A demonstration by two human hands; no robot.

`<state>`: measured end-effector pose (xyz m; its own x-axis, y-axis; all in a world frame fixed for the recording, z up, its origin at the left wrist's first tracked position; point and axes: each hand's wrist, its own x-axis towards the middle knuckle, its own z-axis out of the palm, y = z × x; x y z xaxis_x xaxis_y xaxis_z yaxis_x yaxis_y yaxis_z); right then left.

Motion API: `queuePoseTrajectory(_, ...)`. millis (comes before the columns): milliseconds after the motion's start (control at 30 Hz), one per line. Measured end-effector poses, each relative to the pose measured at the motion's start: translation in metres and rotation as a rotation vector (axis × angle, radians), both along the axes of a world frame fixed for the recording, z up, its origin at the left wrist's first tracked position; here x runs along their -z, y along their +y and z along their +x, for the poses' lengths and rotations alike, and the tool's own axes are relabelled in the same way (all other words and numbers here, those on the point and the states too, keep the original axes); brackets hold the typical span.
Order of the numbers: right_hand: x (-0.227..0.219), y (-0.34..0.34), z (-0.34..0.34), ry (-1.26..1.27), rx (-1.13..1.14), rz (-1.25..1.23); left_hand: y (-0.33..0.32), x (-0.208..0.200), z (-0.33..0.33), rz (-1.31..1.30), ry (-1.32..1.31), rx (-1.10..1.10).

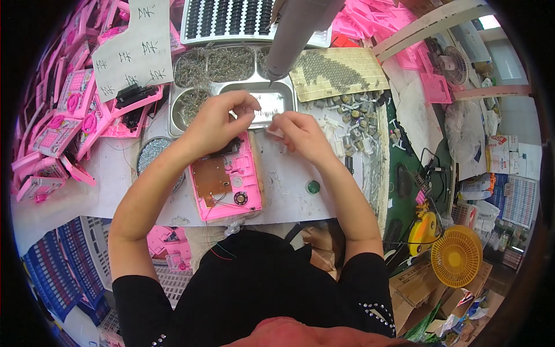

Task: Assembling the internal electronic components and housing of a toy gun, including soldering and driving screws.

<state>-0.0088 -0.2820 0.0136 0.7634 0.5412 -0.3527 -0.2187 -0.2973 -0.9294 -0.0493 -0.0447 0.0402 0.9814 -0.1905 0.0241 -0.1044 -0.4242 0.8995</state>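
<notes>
Two bare hands meet over the tabletop [289, 199]: the left hand [228, 113] curls above the metal tray [274, 98], its grip unreadable from this angle, while the right hand [298, 134] appears to pinch a small pale part [275, 133]. The pink casing [247, 170] lies inside-up, bodyward of both grips, between the forearms, presumably to leave its wiring reachable.

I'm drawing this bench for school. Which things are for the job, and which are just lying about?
Probably for the job:
- open pink case
- metal tray
- small metal parts in it

Seemingly just lying about:
- yellow fan
- cardboard
- clear plastic
</notes>
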Motion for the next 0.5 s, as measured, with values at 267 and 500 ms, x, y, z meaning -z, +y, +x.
queuePoseTrajectory(267, -0.010, 0.029, -0.003, 0.348, -0.020, 0.414, 0.001, -0.012, -0.024, 0.077, -0.346, 0.014)
queuePoseTrajectory(500, -0.028, 0.030, -0.006, -0.410, -0.133, 0.129, 0.001, -0.006, -0.024, 0.252, -0.492, -0.038)
